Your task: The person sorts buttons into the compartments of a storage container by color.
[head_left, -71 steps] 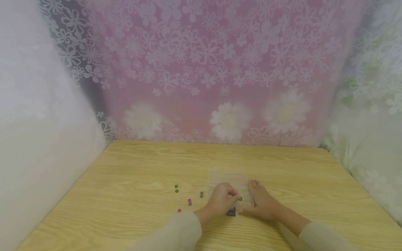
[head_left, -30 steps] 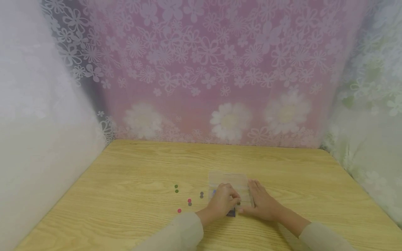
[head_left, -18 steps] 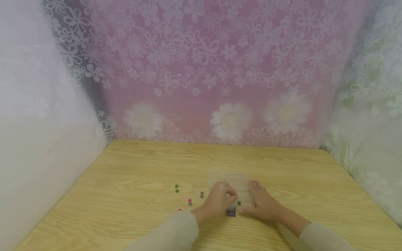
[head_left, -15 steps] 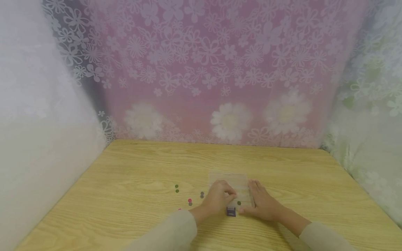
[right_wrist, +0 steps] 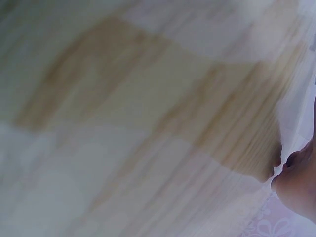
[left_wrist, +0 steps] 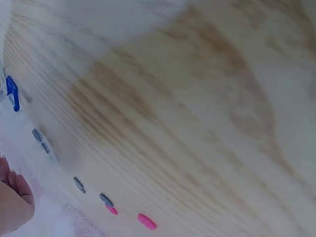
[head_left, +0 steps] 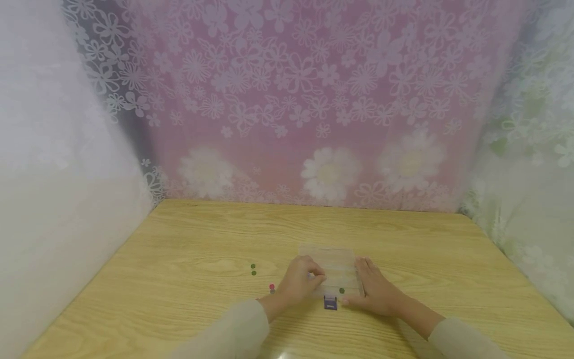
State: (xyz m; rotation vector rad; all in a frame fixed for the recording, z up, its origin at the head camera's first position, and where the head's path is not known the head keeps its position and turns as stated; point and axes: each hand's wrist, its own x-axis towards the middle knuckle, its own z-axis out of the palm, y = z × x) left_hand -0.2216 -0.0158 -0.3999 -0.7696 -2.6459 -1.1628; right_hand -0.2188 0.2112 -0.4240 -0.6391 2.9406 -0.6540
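Observation:
A clear, ridged plastic box (head_left: 334, 257) lies on the table between my hands. My left hand (head_left: 296, 283) is over its left side, fingers loosely bent, thumb near the index fingertip, with nothing visible between them. In the left wrist view that hand (left_wrist: 17, 200) shows at the lower left edge. A green button-like disc (head_left: 342, 290) sits in the box's near right part. My right hand (head_left: 378, 289) rests along the box's right side, fingers straight, thumb at the near edge. A dark blue clip-like piece (head_left: 330, 302) is at the box's front.
Two green discs (head_left: 253, 269) lie on the table (head_left: 202, 239) to the left. Closer in, a pink disc (head_left: 271, 286) touches a grey disc (left_wrist: 105, 199). Another pink disc (left_wrist: 146, 221) lies apart. A flowered cloth (head_left: 287, 99) hangs behind the table.
My left hand let go of the green disc in the box and moved left. It now covers the grey pair on the table. The right hand has stayed in place.

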